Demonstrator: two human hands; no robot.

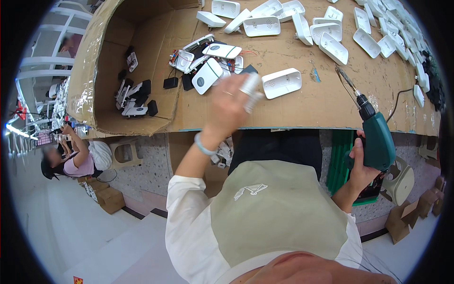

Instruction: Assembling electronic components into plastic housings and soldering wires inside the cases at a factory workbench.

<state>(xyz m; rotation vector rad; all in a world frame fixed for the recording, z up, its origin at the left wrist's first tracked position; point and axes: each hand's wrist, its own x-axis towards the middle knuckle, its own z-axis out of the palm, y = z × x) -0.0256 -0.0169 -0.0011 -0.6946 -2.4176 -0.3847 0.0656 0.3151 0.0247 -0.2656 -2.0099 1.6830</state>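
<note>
One grip, the right hand (362,166), wraps a green drill (379,141); the left hand (231,105), opening and hold unclear, hovers over the cardboard-covered desk (312,108), stools (403,182) nearby.

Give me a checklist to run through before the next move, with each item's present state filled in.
1. Green power driver held: ok, the right grip is around its handle.
2. Driver bit clear of the white shells: cannot tell; its tip looks close to one shell.
3. Left grip free: cannot tell, it is blurred.
4. Single white shell open side up: ok, it lies on the cardboard surface.
5. Wired white units lying apart: not ok, they are heaped and overlapping.
6. Carton open toward the heap: ok, with some units inside.
</note>
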